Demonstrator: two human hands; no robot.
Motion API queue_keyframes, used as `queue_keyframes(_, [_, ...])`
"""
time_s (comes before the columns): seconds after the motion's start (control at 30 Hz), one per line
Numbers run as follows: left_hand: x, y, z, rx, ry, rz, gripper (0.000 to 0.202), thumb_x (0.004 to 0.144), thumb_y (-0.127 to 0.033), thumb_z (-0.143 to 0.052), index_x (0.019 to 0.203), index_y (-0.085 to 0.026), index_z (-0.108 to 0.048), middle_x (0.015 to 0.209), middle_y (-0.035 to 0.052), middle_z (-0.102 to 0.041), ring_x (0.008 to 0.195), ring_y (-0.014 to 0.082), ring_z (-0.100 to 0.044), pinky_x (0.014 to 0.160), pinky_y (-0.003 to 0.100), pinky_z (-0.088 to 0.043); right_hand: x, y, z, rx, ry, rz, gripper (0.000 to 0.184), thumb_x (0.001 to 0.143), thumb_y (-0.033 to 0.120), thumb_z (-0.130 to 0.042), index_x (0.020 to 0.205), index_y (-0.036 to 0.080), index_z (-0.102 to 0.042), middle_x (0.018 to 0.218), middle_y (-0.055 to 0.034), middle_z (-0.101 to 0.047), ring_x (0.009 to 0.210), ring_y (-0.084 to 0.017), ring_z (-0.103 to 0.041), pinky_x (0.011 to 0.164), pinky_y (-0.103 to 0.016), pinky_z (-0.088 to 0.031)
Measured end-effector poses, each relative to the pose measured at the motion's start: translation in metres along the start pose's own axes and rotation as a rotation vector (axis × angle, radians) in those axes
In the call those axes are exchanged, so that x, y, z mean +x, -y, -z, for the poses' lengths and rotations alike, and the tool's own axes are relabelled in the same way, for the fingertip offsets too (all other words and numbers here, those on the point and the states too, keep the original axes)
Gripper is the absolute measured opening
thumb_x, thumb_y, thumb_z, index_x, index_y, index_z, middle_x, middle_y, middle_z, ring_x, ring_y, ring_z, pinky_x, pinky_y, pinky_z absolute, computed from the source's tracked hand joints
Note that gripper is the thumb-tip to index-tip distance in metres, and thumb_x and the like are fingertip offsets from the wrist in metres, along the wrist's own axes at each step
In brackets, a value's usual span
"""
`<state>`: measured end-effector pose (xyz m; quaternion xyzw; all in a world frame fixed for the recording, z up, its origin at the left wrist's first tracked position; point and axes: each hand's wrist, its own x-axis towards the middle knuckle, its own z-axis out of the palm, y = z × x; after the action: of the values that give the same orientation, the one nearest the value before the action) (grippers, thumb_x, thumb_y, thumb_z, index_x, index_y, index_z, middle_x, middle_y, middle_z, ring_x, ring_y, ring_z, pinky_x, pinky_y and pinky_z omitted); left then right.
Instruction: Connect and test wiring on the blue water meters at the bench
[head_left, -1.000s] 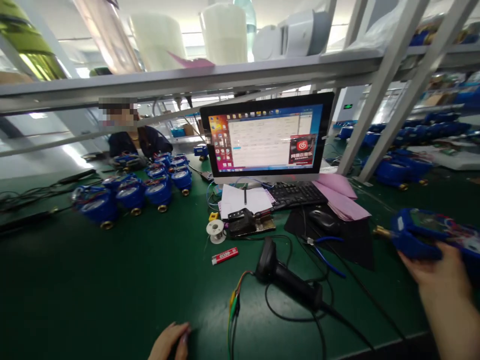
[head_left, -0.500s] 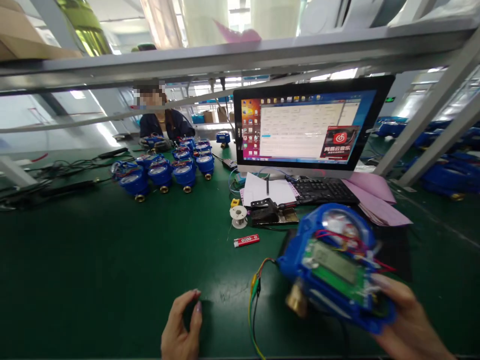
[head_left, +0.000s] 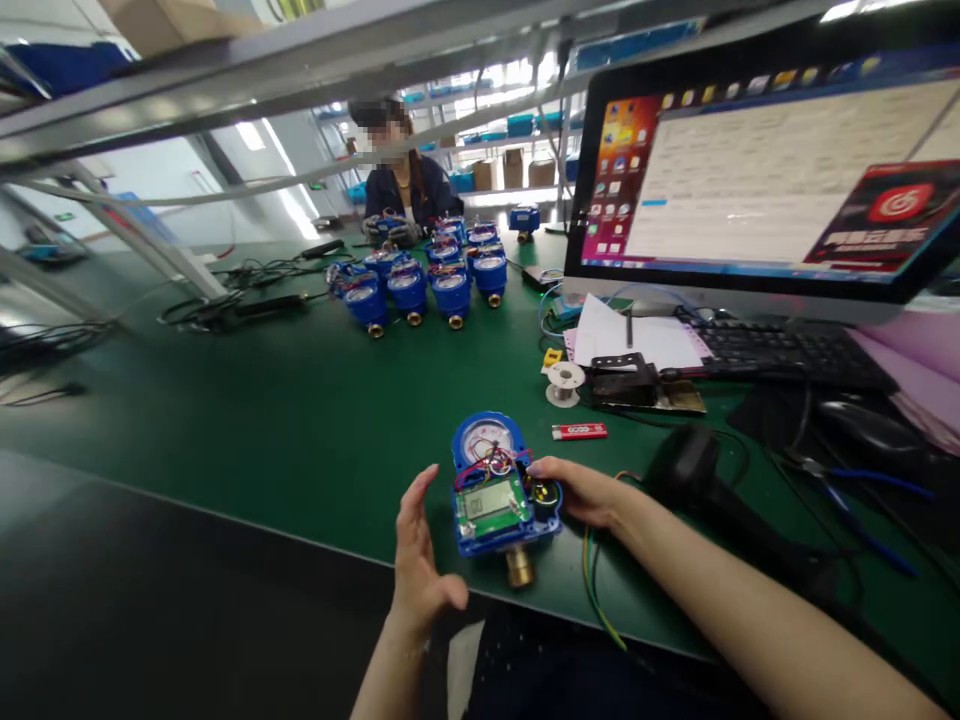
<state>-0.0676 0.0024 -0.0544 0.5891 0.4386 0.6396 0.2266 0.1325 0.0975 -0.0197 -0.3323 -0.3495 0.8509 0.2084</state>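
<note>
head view is showing the blue meter (head_left: pixel 499 490) lying face up on the green table (head_left: pixel 262 420) near its front edge, its brass fitting (head_left: pixel 519 567) pointing toward me. my right hand (head_left: pixel 581 490) is gripping its right side with curled fingers; my left hand (head_left: pixel 420 555) is hovering open just beside its left side, apparently not touching. i am judging that bracing both sides evenly, clear of the loose red wires (head_left: pixel 491 462), is the safest hold. the meter's open housing is holding a green circuit board (head_left: pixel 491 500); the far cardboard boxes (head_left: pixel 512 170) are hiding their contents.

One opened water meter (head_left: pixel 491 490) lies between left hand (head_left: pixel 420 545) and right hand (head_left: pixel 581 490). Beyond them: roughly ten blue water meters (head_left: pixel 409 290), one solder spool (head_left: pixel 564 382), one red lighter (head_left: pixel 579 431). Rightward: one barcode scanner (head_left: pixel 690 470), one monitor (head_left: pixel 750 170), one keyboard (head_left: pixel 780 350).
</note>
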Motion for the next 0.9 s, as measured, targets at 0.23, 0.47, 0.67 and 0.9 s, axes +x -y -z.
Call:
queue_keyframes(0.23, [0.015,0.009,-0.005,0.252,0.227,-0.201,0.117,0.047,-0.078,-0.062,0.14,-0.021,-0.02,0.135,0.0172,-0.039,0.132,0.0372,-0.026,0.111,0.058,-0.009,0.014,0.031,0.019,-0.176,0.058,-0.112,0.022,0.063,0.032,-0.068,0.069,0.011,-0.064,0.068,-0.0042,-0.065,0.061,-0.013,-0.058,0.063,-0.025,-0.047])
queue_keyframes(0.47, [0.022,0.009,-0.009,0.415,0.199,-0.275,0.109,0.054,-0.072,-0.067,0.138,-0.019,-0.022,0.129,0.0174,-0.045,0.129,0.0359,-0.033,0.111,0.057,-0.009,-0.018,0.037,0.016,-0.469,-0.24,0.155,0.04,0.069,0.054,-0.065,0.082,0.016,-0.065,0.089,-0.0043,-0.065,0.076,-0.014,-0.057,0.064,-0.023,-0.045])
queue_keyframes(0.67, [0.008,-0.005,-0.03,0.598,0.078,-0.283,0.105,0.057,-0.07,-0.067,0.137,-0.017,-0.024,0.127,0.0177,-0.046,0.127,0.0348,-0.034,0.11,0.055,-0.01,-0.039,0.025,0.006,-0.728,-0.386,0.405,0.05,0.078,0.062,-0.048,0.096,0.018,-0.064,0.1,-0.0067,-0.063,0.104,-0.025,-0.053,0.087,-0.038,-0.044])
queue_keyframes(0.9, [0.008,-0.008,-0.029,0.251,0.139,-0.05,0.104,0.055,-0.085,-0.045,0.136,-0.022,-0.029,0.136,0.0153,-0.034,0.13,0.0367,-0.027,0.109,0.054,-0.02,-0.047,0.013,-0.002,-0.928,-0.471,0.458,0.041,0.085,0.05,-0.04,0.106,0.019,-0.058,0.111,-0.0077,-0.06,0.102,-0.023,-0.054,0.087,-0.036,-0.043])
